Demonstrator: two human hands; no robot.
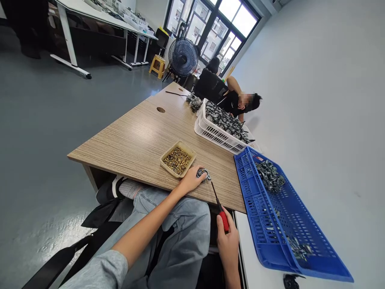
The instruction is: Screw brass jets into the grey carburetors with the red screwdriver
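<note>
On the wood-grain table (135,132), my left hand (191,179) is closed on a small grey metal part (203,173) near the front edge. My right hand (227,230) grips the red handle of a screwdriver (223,220), whose dark shaft points up and left. The screwdriver's tip is close beside the grey part; whether they touch I cannot tell. Just left of and beyond my left hand sits a cream tray (164,165) full of brass-coloured screws (178,159).
A white crate (217,135) heaped with metal parts stands farther back. To the right is a blue crate (270,224) with more parts. A person (237,100) sits beyond the white crate. A fan (183,57) stands behind the table.
</note>
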